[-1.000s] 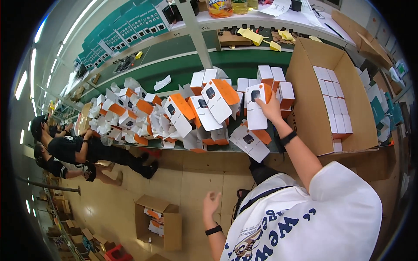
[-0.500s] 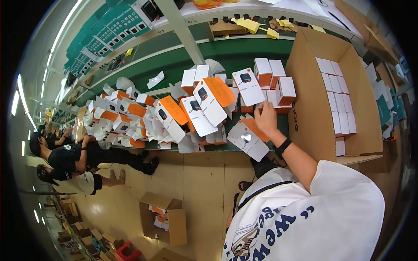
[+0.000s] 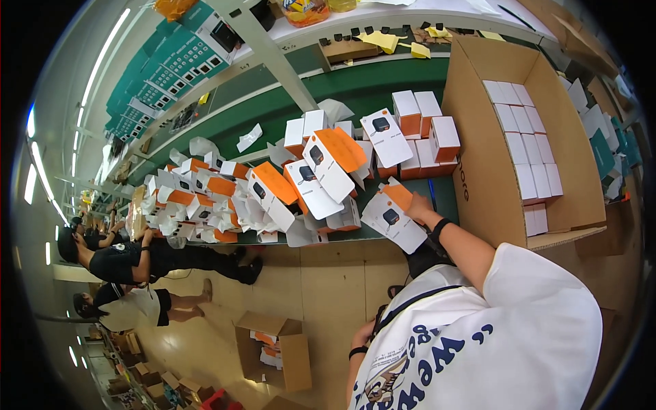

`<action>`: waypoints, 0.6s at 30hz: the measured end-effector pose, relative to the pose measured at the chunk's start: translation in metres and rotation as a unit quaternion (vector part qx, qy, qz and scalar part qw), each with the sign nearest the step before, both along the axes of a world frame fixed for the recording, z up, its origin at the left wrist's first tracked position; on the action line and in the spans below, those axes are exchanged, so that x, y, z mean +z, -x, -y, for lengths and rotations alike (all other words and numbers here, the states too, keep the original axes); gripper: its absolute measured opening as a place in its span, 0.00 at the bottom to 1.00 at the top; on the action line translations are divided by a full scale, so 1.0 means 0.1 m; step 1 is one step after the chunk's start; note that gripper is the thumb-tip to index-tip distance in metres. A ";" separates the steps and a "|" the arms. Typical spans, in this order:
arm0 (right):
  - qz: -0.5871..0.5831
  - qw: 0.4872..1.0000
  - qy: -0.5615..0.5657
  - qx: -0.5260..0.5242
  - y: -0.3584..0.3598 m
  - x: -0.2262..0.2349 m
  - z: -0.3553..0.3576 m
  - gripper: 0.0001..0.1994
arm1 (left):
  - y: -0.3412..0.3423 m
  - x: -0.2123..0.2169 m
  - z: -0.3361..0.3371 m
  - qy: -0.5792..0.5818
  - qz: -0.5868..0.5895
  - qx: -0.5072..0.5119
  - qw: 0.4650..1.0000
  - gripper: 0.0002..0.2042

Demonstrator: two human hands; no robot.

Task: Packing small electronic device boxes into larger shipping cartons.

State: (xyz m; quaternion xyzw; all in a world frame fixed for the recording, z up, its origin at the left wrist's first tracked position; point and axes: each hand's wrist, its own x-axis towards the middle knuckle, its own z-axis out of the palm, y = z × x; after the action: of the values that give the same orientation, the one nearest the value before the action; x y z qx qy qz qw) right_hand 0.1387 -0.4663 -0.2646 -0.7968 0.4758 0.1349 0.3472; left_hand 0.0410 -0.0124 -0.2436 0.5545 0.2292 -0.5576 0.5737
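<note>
My right hand [image 3: 421,207], with a black band at the wrist, is closed at the orange end of a flat white-and-orange box sleeve [image 3: 393,217]. That sleeve lies fanned with others at the bench's front edge, a dark device pictured on it. My fingertips are partly hidden. Low in the view, beside my white shirt, my left hand [image 3: 367,335] shows only in part, its fingers hidden. Just beyond my right hand stand small white boxes with orange sides [image 3: 445,140]. Another white sleeve [image 3: 387,139] leans against them.
An open brown carton [image 3: 570,222] at right holds rows of small white boxes [image 3: 526,147]. Opened packaging [image 3: 198,195] is heaped along the green bench [image 3: 369,85] to the left. Co-workers [image 3: 119,263] stand at far left. Another carton [image 3: 295,359] sits on the floor.
My right hand has come down from the small white boxes to the flat sleeves near the bench edge. My left forearm now shows low in the view, which has shifted slightly.
</note>
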 end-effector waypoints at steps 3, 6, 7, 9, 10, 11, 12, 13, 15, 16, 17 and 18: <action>0.033 0.992 -0.056 0.104 -0.26 0.27 -0.44 0.32 | -0.22 -0.72 -0.48 -0.116 0.083 -0.268 0.953 0.23; 0.078 0.990 -0.052 0.108 0.30 0.86 -0.36 0.31 | -0.69 -0.19 0.14 -0.155 0.294 -0.214 0.919 0.27; 0.139 0.979 -0.088 0.121 0.38 1.12 -0.52 0.28 | -0.79 -0.03 0.20 -0.145 0.344 -0.132 0.918 0.25; 0.240 0.949 -0.155 0.137 0.61 1.47 -0.67 0.23 | -0.97 0.74 0.69 0.019 0.347 0.037 0.937 0.23; 0.284 0.926 -0.192 0.157 0.66 1.62 -0.78 0.22 | -1.02 1.10 0.85 0.092 0.341 0.070 0.933 0.22; 0.298 0.906 -0.239 0.181 0.65 1.82 -0.93 0.24 | -1.07 1.33 0.90 0.163 0.338 0.105 0.921 0.23; 0.346 0.887 -0.230 0.202 0.65 1.84 -1.09 0.29 | -1.05 1.35 0.92 0.169 0.377 0.152 0.898 0.20; 0.392 0.878 -0.166 0.219 0.62 2.12 -1.30 0.32 | -1.07 1.48 0.94 0.129 0.430 0.145 0.882 0.18; 0.444 0.855 -0.104 0.247 0.52 2.64 -1.62 0.34 | -1.01 1.82 0.91 0.081 0.490 0.150 0.855 0.16; 0.481 0.828 -0.045 0.284 0.45 2.76 -1.72 0.35 | -0.96 1.96 0.87 0.081 0.516 0.164 0.837 0.14; 0.520 0.792 0.011 0.320 0.39 2.83 -1.85 0.36 | -0.92 2.06 0.79 0.077 0.545 0.181 0.815 0.13; 0.531 0.777 0.001 0.338 0.36 2.84 -1.95 0.36 | -0.84 2.08 0.69 0.036 0.535 0.183 0.824 0.13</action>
State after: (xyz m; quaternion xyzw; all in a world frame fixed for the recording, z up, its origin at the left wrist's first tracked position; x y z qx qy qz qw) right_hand 0.1030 -0.2712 0.0193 -0.8518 -0.0839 -0.2020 0.4760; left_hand 0.1247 -0.0810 -0.0352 0.6927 -0.0369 -0.0662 0.7173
